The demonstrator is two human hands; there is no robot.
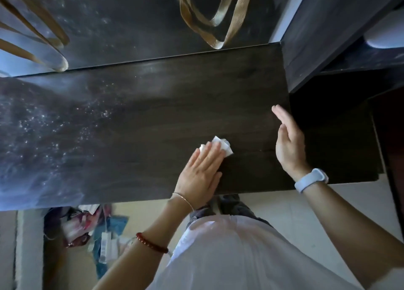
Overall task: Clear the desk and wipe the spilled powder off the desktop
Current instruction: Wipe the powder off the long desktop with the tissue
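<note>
On the left I see white powder (43, 123) spread in specks over the dark desk (175, 97). Below the desk edge, a heap of mixed stuff (87, 226) lies on the floor. My left hand (200, 172) lies flat, fingers straight and together, pressing a crumpled white tissue (220, 145) onto the desk near the front edge. My right hand (288, 141) stands on its side at the desk's right end, fingers straight, holding nothing. It wears a pale watch (311, 179).
</note>
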